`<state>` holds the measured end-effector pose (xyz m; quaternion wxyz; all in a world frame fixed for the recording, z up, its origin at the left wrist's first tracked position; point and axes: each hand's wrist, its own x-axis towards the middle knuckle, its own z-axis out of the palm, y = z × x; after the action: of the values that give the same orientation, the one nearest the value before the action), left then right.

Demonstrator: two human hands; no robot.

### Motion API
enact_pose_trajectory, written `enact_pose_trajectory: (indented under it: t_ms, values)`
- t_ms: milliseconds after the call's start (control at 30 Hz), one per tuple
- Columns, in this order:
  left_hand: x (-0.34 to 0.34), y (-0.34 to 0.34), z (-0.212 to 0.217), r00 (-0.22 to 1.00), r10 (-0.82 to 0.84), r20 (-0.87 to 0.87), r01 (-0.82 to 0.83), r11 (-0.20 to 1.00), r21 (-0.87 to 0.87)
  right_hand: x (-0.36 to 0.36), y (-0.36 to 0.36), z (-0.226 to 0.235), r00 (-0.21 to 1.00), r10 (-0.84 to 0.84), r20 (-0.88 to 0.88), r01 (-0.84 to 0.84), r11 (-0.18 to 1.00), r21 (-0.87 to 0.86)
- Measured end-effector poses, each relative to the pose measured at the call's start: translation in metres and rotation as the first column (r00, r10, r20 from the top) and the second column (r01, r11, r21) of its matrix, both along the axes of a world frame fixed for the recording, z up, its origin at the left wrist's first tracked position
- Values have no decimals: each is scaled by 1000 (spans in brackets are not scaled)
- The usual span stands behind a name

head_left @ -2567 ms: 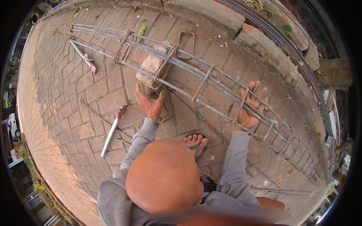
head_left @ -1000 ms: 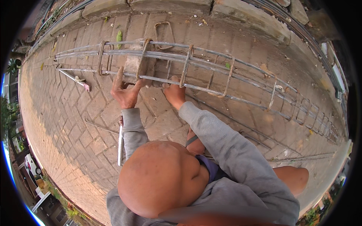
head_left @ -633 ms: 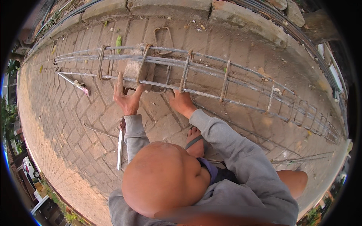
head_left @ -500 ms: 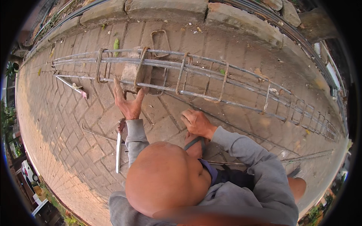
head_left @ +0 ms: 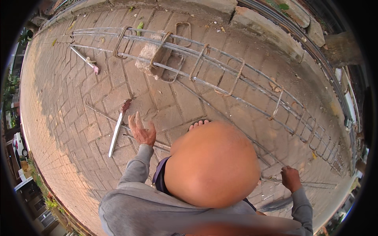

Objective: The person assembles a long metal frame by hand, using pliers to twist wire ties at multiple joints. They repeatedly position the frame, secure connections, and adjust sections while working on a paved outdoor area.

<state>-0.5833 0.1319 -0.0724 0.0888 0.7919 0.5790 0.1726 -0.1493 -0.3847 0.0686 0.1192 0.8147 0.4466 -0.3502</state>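
Honestly, no packages, labels, signs or screens anywhere around the rebar cage [head_left: 220, 74] here, just bare metal and brick paving [head_left: 78, 118] on every side of it.

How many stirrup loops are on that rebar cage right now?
About 10 on the rebar cage: one at the left end, one over the block, two mid-span, one further right, roughly five bunched at the far right. Others may be hidden.

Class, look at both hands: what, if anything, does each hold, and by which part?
The right hand is closed around a thin steel rod, near its end. The left hand is open and holds nothing.
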Motion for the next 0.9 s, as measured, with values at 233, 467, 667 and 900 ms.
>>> enact_pose_trajectory:
  t_ms: [233,467,667,900]
  values:
    - [-40,-28,-14,939,240,-248,-265,961,-74,9,-59,17,1000,-8,25,8,1000,-11]
    - [-20,49,-50,933,-278,-229,301,951,70,-28,-107,-2,983,-159,90,135,964,228]
    - [117,73,-74,723,-611,-323,546,791,-275,-63,-153,-19,949,-315,-28,303,883,359]
    - [249,48,51,399,-917,7,760,327,-562,-41,-179,-33,931,-365,-25,330,808,488]
